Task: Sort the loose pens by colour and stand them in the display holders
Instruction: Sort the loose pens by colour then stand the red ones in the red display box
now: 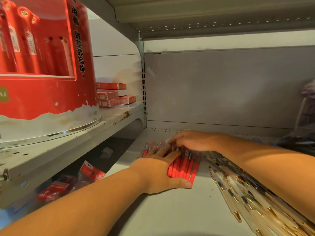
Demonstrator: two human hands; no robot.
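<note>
A bundle of several red pens (185,165) lies flat on the white shelf (170,210), side by side. My left hand (158,172) rests on the bundle's near left side, fingers spread over the pens and thumb along their near ends. My right hand (189,140) covers the far ends of the same pens, fingers curled down onto them. To the right, a heap of several clear pens with gold tips (242,193) lies under my right forearm. A round red display holder (42,65) with red pens standing in it sits on the higher shelf at left.
Small red boxes (112,95) are stacked behind the display holder. Red packets (68,183) lie on a lower shelf at bottom left. A grey back panel (221,86) closes the shelf, and another shelf runs overhead. A dark blurred object (305,116) sits at far right.
</note>
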